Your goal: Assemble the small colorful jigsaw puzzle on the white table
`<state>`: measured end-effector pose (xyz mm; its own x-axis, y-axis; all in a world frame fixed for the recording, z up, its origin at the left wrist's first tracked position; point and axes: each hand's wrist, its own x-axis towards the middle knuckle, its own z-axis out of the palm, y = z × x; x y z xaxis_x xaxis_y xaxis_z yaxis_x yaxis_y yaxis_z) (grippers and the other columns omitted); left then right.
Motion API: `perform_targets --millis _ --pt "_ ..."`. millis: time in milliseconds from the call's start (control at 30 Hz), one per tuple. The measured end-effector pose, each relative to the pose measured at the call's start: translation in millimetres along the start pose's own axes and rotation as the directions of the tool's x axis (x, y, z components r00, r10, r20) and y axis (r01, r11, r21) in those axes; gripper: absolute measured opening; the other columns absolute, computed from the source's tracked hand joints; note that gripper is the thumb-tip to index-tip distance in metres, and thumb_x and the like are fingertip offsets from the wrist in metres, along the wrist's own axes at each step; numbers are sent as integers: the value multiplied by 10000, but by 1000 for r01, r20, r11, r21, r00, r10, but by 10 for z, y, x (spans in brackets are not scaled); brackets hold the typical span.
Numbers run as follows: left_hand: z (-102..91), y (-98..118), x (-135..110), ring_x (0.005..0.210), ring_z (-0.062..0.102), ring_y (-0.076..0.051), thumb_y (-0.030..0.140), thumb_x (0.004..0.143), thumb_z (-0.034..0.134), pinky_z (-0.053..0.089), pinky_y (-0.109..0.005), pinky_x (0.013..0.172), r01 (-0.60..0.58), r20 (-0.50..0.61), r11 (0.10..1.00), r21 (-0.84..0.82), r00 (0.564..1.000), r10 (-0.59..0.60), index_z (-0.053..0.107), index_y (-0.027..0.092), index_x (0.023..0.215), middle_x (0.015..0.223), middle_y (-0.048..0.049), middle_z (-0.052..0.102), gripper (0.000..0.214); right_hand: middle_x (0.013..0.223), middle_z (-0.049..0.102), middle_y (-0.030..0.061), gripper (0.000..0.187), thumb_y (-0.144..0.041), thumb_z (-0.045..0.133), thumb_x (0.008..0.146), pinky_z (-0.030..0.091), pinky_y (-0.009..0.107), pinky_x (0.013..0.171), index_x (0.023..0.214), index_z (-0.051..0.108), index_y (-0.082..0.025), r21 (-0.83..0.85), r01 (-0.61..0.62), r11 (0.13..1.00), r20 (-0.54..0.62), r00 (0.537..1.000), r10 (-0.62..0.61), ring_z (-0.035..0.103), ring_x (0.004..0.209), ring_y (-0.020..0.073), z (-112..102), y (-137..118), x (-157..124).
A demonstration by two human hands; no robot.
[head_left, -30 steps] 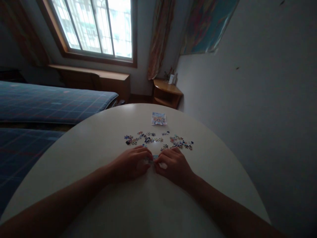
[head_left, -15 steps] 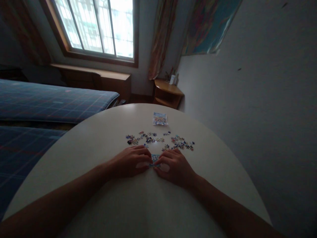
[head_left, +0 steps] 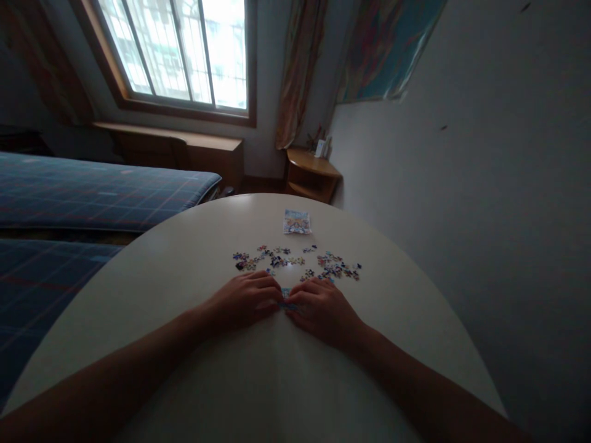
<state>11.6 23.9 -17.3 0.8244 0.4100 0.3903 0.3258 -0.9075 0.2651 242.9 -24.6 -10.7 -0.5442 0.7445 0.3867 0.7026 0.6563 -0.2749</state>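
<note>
Joined blue-and-white jigsaw pieces [head_left: 285,291] lie flat on the table, partly covered by my fingers. My left hand [head_left: 247,298] has its fingers curled onto the left side of these pieces. From the right, my right hand [head_left: 323,311] pinches at their near edge, its fingertips almost meeting those of the left. Which single piece sits under the fingers is hidden. Just beyond the hands, loose jigsaw pieces are scattered in a left group [head_left: 277,261] and a right group [head_left: 336,269]. Farther back lies a small printed picture packet [head_left: 297,222].
The round white table [head_left: 194,227] has its curved far edge beyond the packet. A plaid mattress [head_left: 106,191] is to the left, and a wooden corner shelf [head_left: 314,163] stands behind. A bare wall [head_left: 462,203] runs along the right.
My right hand's fingers have closed in and shifted slightly left over the joined pieces, covering more of them. My left hand stays nearly in place. The view has shifted slightly.
</note>
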Motion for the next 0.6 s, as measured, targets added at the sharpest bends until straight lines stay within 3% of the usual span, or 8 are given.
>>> perform_targets --millis 200,433,533,600 --pt "-15 -6 1 936 624 -172 213 961 562 498 -300 821 -33 4 999 24 999 33 663 231 1015 1026 -30 694 116 965 734 11 64 -278 682 865 431 346 848 914 714 -251 -71 83 994 -6 996 -84 648 899 182 -7 19 -15" --pt "-75 26 -14 960 637 -184 202 969 541 504 -336 858 -87 62 993 77 995 82 669 238 1035 1096 -34 687 149 1037 724 21 132 -271 591 938 436 349 843 993 710 -258 -127 177 976 67 983 -170 643 928 183 -84 32 -25" --pt "-124 -5 -21 968 631 -182 219 964 544 506 -329 868 -16 26 998 68 1000 15 659 233 1030 1084 -28 691 134 1062 720 30 142 -247 592 933 447 353 857 1037 689 -248 -97 172 980 79 983 -164 637 957 187 -98 31 -27" --pt "-183 -97 -51 974 625 -191 239 959 543 509 -340 875 101 -62 989 108 994 -95 656 225 1020 1067 -38 690 129 1073 717 36 146 -231 614 912 458 349 872 1046 673 -239 -56 159 986 72 985 -155 633 978 186 -98 37 -30"
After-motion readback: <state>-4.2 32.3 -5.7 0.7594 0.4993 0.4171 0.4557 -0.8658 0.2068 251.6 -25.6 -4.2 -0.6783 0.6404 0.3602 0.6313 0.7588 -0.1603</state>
